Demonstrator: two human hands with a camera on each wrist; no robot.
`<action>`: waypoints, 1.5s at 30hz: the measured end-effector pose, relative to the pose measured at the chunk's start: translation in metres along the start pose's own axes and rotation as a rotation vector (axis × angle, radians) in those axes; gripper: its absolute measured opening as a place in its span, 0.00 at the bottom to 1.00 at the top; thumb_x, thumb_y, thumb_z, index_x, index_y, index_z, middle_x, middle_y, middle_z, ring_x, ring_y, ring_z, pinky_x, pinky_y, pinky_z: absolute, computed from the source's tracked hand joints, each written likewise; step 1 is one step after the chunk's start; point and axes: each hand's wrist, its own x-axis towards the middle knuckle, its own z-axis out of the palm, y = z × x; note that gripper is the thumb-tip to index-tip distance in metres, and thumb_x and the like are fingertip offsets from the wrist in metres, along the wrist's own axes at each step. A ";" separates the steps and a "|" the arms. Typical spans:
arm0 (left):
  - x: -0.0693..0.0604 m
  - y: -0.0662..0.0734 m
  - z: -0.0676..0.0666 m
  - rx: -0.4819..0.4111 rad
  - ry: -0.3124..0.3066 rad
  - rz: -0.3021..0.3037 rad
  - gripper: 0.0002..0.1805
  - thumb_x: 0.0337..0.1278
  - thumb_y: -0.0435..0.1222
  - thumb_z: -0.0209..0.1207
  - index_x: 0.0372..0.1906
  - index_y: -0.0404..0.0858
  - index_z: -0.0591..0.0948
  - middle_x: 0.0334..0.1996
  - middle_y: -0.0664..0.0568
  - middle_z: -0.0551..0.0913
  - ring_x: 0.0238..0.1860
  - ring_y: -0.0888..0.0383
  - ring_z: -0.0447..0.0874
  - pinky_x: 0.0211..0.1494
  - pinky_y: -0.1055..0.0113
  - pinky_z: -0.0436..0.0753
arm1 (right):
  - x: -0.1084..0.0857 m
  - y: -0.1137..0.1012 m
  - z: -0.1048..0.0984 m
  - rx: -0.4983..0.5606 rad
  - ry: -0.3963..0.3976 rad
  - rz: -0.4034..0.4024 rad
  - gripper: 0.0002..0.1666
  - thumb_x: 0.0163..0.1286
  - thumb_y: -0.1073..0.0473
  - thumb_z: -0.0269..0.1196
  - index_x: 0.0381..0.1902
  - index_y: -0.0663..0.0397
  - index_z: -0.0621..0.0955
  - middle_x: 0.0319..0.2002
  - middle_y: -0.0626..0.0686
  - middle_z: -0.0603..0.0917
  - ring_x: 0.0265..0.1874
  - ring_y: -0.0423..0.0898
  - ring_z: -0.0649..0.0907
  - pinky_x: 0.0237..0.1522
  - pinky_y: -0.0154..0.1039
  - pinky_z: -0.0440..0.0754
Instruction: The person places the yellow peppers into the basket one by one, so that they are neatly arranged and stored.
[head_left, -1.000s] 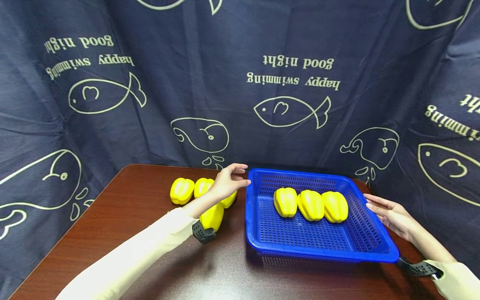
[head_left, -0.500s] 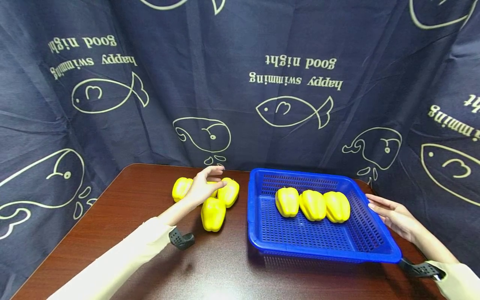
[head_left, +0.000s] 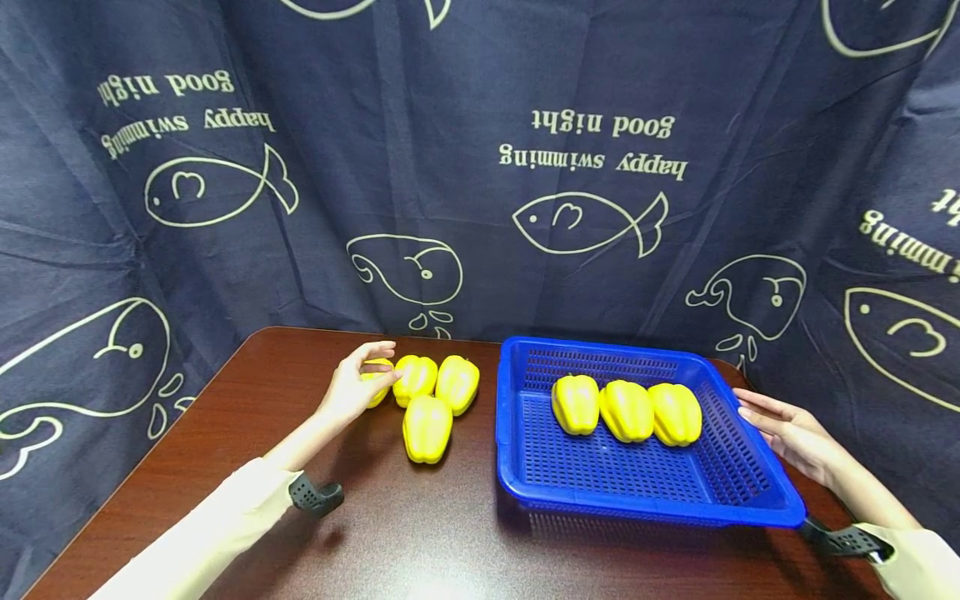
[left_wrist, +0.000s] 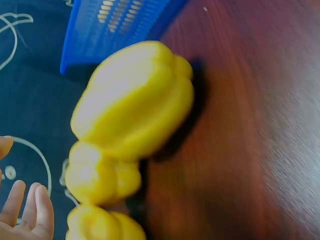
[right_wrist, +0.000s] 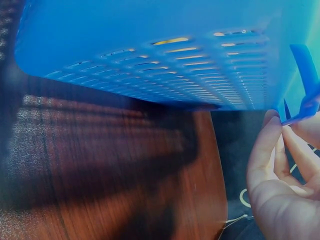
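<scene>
Head view, left grip [head_left: 351, 392], pepper [head_left: 380, 397] apparently behind

Bare table [head_left: 450, 521] spreads in front of four loose yellow peppers [head_left: 427, 429], with a narrow strip separating them from the blue basket [head_left: 615, 506]. The basket's raised walls bar a low sideways path; a curtain [head_left: 450, 175] closes off the far side.

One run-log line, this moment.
Left hand: open, beside four yellow bell peppers | Right hand: touching blue perforated plastic basket | Inside: three more peppers
</scene>
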 end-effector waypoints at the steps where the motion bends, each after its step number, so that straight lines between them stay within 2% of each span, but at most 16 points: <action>1: -0.002 -0.003 -0.003 0.000 0.006 -0.001 0.24 0.54 0.29 0.63 0.58 0.31 0.75 0.54 0.34 0.79 0.50 0.38 0.81 0.47 0.76 0.78 | 0.000 0.000 0.001 0.000 0.005 0.003 0.24 0.74 0.68 0.47 0.51 0.34 0.82 0.46 0.37 0.86 0.42 0.37 0.86 0.40 0.32 0.85; 4: -0.005 -0.013 -0.010 0.009 0.030 -0.004 0.24 0.55 0.28 0.63 0.58 0.31 0.74 0.55 0.34 0.78 0.52 0.38 0.80 0.47 0.77 0.78 | -0.002 -0.001 0.001 0.001 -0.002 0.004 0.25 0.75 0.69 0.47 0.51 0.35 0.82 0.46 0.37 0.86 0.42 0.38 0.86 0.40 0.32 0.85; 11: -0.006 -0.029 -0.024 0.109 0.106 -0.027 0.23 0.56 0.30 0.62 0.58 0.33 0.76 0.57 0.37 0.79 0.54 0.40 0.80 0.54 0.63 0.79 | -0.002 -0.001 -0.002 0.023 -0.029 -0.020 0.26 0.75 0.70 0.45 0.53 0.37 0.81 0.48 0.38 0.85 0.44 0.38 0.86 0.42 0.32 0.84; 16: -0.003 -0.035 -0.032 0.172 0.173 -0.073 0.23 0.55 0.31 0.63 0.57 0.33 0.77 0.56 0.39 0.80 0.54 0.43 0.80 0.50 0.77 0.76 | -0.002 -0.001 -0.002 0.017 -0.018 -0.011 0.25 0.75 0.70 0.46 0.52 0.36 0.81 0.48 0.38 0.85 0.44 0.37 0.86 0.42 0.32 0.84; 18: -0.001 -0.039 -0.034 0.177 0.179 -0.093 0.23 0.55 0.32 0.63 0.58 0.33 0.77 0.57 0.38 0.80 0.55 0.43 0.79 0.47 0.82 0.73 | -0.003 -0.001 -0.002 0.016 -0.013 -0.007 0.25 0.75 0.69 0.46 0.52 0.36 0.81 0.48 0.38 0.85 0.44 0.37 0.86 0.42 0.32 0.84; 21: 0.002 -0.044 -0.038 0.185 0.158 -0.126 0.25 0.56 0.34 0.63 0.60 0.33 0.75 0.59 0.38 0.78 0.57 0.42 0.78 0.44 0.87 0.70 | -0.003 -0.001 -0.002 0.013 -0.008 -0.003 0.25 0.75 0.69 0.46 0.52 0.35 0.82 0.48 0.37 0.85 0.44 0.37 0.86 0.41 0.32 0.84; 26: 0.008 -0.055 -0.042 0.180 0.076 -0.168 0.29 0.59 0.37 0.62 0.64 0.33 0.70 0.63 0.37 0.73 0.61 0.40 0.75 0.44 0.87 0.68 | -0.003 0.000 -0.002 0.011 -0.002 0.004 0.25 0.75 0.69 0.46 0.52 0.35 0.81 0.47 0.38 0.86 0.43 0.38 0.86 0.41 0.33 0.85; 28: 0.011 -0.059 -0.043 0.171 0.046 -0.174 0.30 0.60 0.38 0.61 0.66 0.32 0.69 0.65 0.36 0.71 0.62 0.39 0.74 0.46 0.84 0.70 | -0.003 0.000 -0.001 0.011 0.000 0.004 0.25 0.75 0.69 0.46 0.52 0.35 0.82 0.47 0.38 0.86 0.43 0.38 0.86 0.41 0.33 0.85; 31: 0.015 -0.065 -0.043 0.151 0.012 -0.181 0.32 0.60 0.38 0.61 0.67 0.31 0.67 0.66 0.34 0.69 0.63 0.38 0.72 0.53 0.74 0.75 | -0.003 0.000 0.000 0.011 -0.004 0.001 0.25 0.75 0.69 0.46 0.52 0.35 0.81 0.47 0.38 0.86 0.43 0.38 0.86 0.41 0.32 0.84; 34: 0.019 -0.071 -0.043 0.128 -0.019 -0.179 0.33 0.61 0.39 0.61 0.68 0.31 0.65 0.66 0.32 0.67 0.63 0.36 0.71 0.58 0.67 0.76 | -0.002 0.000 0.001 0.010 0.003 -0.004 0.25 0.75 0.69 0.46 0.51 0.35 0.82 0.47 0.38 0.86 0.43 0.37 0.86 0.41 0.32 0.84; 40: 0.024 -0.080 -0.043 0.057 -0.084 -0.140 0.35 0.62 0.37 0.60 0.69 0.29 0.62 0.67 0.30 0.65 0.63 0.36 0.71 0.48 0.86 0.70 | 0.000 0.000 0.000 0.018 -0.003 -0.010 0.26 0.75 0.69 0.45 0.52 0.36 0.81 0.48 0.38 0.85 0.43 0.38 0.86 0.41 0.32 0.84; 45: 0.025 -0.088 -0.044 0.019 -0.126 -0.129 0.34 0.63 0.37 0.59 0.70 0.29 0.61 0.68 0.30 0.64 0.63 0.36 0.70 0.46 0.87 0.70 | 0.000 0.001 0.001 0.022 -0.016 -0.020 0.27 0.75 0.70 0.44 0.53 0.36 0.81 0.49 0.37 0.85 0.44 0.39 0.86 0.41 0.33 0.85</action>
